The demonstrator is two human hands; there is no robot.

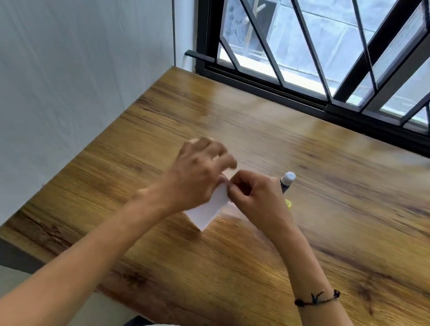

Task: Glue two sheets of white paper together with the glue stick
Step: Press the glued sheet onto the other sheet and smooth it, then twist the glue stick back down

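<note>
A small piece of white paper is held over the middle of the wooden table, its lower corner close to the tabletop. My left hand holds its left side, fingers blurred above it. My right hand pinches its upper right edge between thumb and fingertips. I cannot tell whether this is one sheet or two sheets together. The glue stick stands upright just behind my right hand, dark body with a pale top. A small yellow cap lies on the table by its base.
The table's left edge runs along a white wall. A window with black bars lies beyond the table's far edge. A dark string bracelet is on my right wrist.
</note>
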